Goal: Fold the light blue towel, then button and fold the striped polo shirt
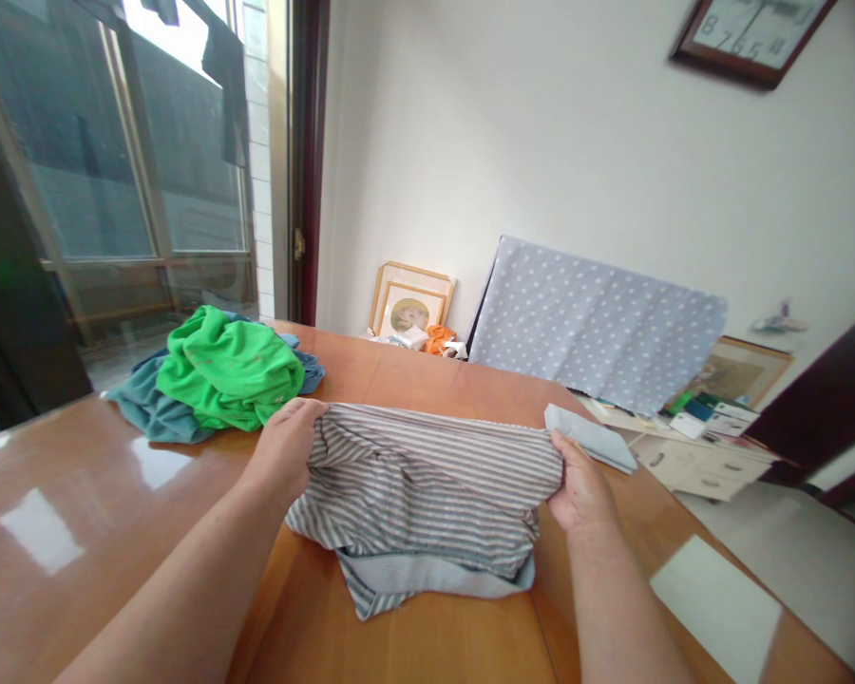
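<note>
A grey-and-white striped garment (427,484) is stretched sideways between my two hands over the wooden table (399,636). My left hand (289,442) grips its far left corner, fingers closed on the cloth. At the opposite corner my right hand (577,480) pinches the fabric, thumb on top. The far edge is pulled taut, while the near part lies rumpled on the table. A plain light grey-blue band shows along the near edge. Part of the garment is folded under, so its full shape is hidden.
A pile of green and blue-grey clothes (232,370) lies at the left. Behind my right hand sits a folded light-blue cloth (591,437). A pale sheet (719,603) rests near the right edge. Beyond the table stand a dotted cloth cover (598,323) and a white cabinet (705,465).
</note>
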A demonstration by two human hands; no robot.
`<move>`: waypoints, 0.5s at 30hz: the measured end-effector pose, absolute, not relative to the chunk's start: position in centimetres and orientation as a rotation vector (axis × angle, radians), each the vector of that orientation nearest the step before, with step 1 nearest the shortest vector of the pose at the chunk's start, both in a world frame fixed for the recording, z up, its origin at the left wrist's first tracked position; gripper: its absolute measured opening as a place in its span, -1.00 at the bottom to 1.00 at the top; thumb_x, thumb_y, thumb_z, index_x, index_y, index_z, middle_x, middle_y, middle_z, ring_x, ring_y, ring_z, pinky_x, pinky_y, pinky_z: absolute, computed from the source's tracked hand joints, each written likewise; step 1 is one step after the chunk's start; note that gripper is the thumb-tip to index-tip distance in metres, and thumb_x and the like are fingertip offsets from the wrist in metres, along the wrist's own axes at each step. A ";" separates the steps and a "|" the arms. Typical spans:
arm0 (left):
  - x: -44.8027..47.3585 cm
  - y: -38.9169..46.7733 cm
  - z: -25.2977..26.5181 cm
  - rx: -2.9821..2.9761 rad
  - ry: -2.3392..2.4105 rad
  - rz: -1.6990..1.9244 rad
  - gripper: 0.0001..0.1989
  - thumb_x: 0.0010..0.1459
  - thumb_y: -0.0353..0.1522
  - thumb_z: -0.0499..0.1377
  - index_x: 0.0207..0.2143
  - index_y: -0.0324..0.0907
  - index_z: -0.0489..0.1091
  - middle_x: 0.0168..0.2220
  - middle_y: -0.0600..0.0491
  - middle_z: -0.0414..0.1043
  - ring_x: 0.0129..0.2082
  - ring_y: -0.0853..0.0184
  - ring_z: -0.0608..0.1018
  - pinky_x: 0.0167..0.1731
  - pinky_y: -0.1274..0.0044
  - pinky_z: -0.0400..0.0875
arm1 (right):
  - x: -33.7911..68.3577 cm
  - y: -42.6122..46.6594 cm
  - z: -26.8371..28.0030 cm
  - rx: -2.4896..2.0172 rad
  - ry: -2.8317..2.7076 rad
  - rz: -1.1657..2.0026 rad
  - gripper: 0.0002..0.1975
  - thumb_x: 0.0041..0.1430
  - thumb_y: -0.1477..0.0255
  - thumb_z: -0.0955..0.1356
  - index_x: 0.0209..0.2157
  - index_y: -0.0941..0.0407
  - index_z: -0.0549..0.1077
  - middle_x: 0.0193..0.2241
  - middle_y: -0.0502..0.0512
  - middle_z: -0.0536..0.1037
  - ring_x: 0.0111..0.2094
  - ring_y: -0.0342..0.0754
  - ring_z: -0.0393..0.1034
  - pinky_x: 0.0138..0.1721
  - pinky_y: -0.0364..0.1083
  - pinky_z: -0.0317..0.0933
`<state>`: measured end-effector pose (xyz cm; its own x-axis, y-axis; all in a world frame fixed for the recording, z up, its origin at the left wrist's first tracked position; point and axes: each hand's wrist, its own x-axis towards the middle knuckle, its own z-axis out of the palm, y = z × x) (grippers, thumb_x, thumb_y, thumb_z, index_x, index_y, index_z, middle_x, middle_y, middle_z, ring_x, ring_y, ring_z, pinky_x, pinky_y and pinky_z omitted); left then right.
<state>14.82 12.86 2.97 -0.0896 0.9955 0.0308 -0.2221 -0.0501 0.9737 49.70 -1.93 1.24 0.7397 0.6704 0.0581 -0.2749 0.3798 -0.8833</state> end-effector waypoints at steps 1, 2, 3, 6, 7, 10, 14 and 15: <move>14.8 12.8 3.0 1.046 1.082 1.395 -0.87 -0.12 -0.26 0.20 -0.50 -0.10 0.35 -0.48 0.14 0.35 -0.43 0.29 0.44 -0.47 0.51 0.30 | 49.7 -2.0 1.3 -1.021 -0.448 0.633 -0.75 -0.11 0.34 0.56 -0.40 0.08 0.49 -0.41 -0.09 0.60 -0.36 -0.08 0.50 -0.30 -0.12 0.41; 14.7 12.7 3.1 1.084 1.083 1.373 -0.86 -0.11 -0.25 0.20 -0.50 -0.10 0.35 -0.49 0.15 0.34 -0.45 0.30 0.43 -0.47 0.51 0.30 | 49.6 -2.0 1.4 -1.036 -0.450 0.638 -0.74 -0.11 0.32 0.56 -0.40 0.07 0.49 -0.42 -0.08 0.60 -0.37 -0.07 0.50 -0.31 -0.11 0.41; 14.6 12.6 3.1 1.137 1.082 1.334 -0.85 -0.09 -0.23 0.19 -0.50 -0.10 0.34 -0.51 0.16 0.33 -0.47 0.31 0.42 -0.49 0.52 0.28 | 49.5 -2.1 1.5 -1.058 -0.455 0.648 -0.74 -0.10 0.30 0.56 -0.40 0.07 0.49 -0.42 -0.08 0.61 -0.37 -0.05 0.51 -0.32 -0.10 0.41; 14.5 12.2 3.2 1.341 1.073 1.143 -0.80 -0.06 -0.20 0.20 -0.56 -0.11 0.32 -0.59 0.18 0.29 -0.54 0.34 0.37 -0.55 0.54 0.20 | 49.1 -2.6 1.9 -1.155 -0.502 0.711 -0.71 -0.07 0.21 0.54 -0.40 0.07 0.49 -0.45 -0.04 0.62 -0.40 0.01 0.52 -0.36 -0.06 0.40; 14.5 12.1 3.1 1.438 1.084 1.082 -0.78 -0.06 -0.19 0.21 -0.59 -0.12 0.32 -0.61 0.17 0.28 -0.56 0.34 0.36 -0.56 0.55 0.18 | 48.9 -2.7 2.1 -1.192 -0.528 0.748 -0.69 -0.06 0.16 0.53 -0.41 0.08 0.49 -0.47 -0.01 0.62 -0.41 0.03 0.52 -0.37 -0.05 0.38; 14.8 12.0 2.7 1.774 1.154 0.953 -0.70 -0.06 -0.16 0.23 -0.68 -0.13 0.33 -0.65 0.15 0.28 -0.57 0.34 0.34 -0.55 0.55 0.12 | 48.2 -3.1 2.4 -1.324 -0.631 0.855 -0.57 -0.01 0.00 0.48 -0.42 0.12 0.53 -0.52 0.05 0.61 -0.42 0.04 0.53 -0.41 -0.08 0.34; 15.0 12.3 2.1 2.042 1.205 0.800 -0.63 0.03 -0.04 0.19 -0.60 -0.12 0.43 -0.61 0.10 0.38 -0.54 0.29 0.40 -0.52 0.52 0.12 | 47.3 -3.3 2.6 -1.519 -0.784 0.903 -0.47 0.02 -0.06 0.45 -0.28 0.15 0.60 -0.46 0.09 0.64 -0.36 0.06 0.55 -0.33 -0.06 0.34; 15.0 12.2 2.0 2.073 1.229 0.798 -0.62 0.05 -0.01 0.17 -0.54 -0.12 0.47 -0.57 0.09 0.41 -0.52 0.27 0.43 -0.50 0.51 0.14 | 47.0 -3.4 2.7 -1.552 -0.812 0.906 -0.46 0.02 -0.07 0.45 -0.26 0.15 0.61 -0.44 0.10 0.64 -0.34 0.07 0.55 -0.29 -0.05 0.35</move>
<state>15.04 12.24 2.04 0.3926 0.8991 0.1935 0.5429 -0.3964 0.7403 47.02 -3.38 2.66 0.4707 0.8736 -0.1233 0.0282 -0.1546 -0.9876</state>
